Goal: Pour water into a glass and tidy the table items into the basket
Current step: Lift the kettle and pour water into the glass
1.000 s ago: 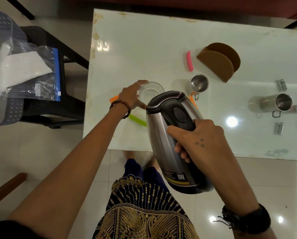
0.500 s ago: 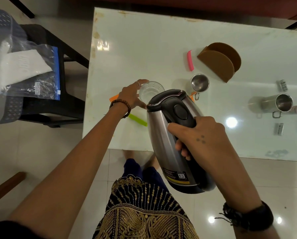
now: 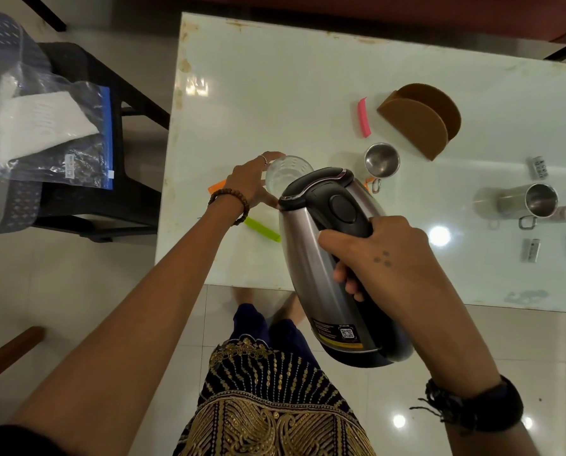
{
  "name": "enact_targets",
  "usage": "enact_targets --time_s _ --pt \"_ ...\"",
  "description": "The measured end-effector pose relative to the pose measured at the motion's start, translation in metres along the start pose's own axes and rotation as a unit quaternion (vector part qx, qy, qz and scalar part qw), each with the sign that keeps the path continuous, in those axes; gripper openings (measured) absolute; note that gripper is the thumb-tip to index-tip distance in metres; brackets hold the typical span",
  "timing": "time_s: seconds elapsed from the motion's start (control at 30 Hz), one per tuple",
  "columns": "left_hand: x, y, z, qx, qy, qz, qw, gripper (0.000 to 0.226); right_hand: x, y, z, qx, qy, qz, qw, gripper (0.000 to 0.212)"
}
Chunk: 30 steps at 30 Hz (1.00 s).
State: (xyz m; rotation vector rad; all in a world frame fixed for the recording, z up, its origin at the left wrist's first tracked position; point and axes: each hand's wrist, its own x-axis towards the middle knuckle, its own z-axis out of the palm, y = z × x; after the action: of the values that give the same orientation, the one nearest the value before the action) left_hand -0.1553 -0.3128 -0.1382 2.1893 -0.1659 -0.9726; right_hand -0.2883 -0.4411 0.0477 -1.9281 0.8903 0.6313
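Kettle [image 3: 327, 258] is tilting at frame centre, spout end leaning over the glass [image 3: 286, 174], and the right hand [image 3: 378, 258] is wrapping tight around its black handle. Left hand [image 3: 253, 182] is curling around the glass, steadying it on the white counter [image 3: 275, 93]. Steel cups are sitting to the right; a green clip [image 3: 262, 229] is lying just below the left wrist.

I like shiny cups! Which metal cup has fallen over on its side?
The bigger steel mug near the table's right edge lies on its side, mouth facing sideways. The smaller steel cup beside the kettle stands upright.
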Motion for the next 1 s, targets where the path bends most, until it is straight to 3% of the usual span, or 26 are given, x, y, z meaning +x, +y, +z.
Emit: enact_targets --time_s 1.0 --pt "0.0025 -0.0023 -0.0011 0.01 -0.01 0.006 1.0 0.081 0.0008 0.0001 0.0007 -0.003 0.004 -0.007 1.0 0.027"
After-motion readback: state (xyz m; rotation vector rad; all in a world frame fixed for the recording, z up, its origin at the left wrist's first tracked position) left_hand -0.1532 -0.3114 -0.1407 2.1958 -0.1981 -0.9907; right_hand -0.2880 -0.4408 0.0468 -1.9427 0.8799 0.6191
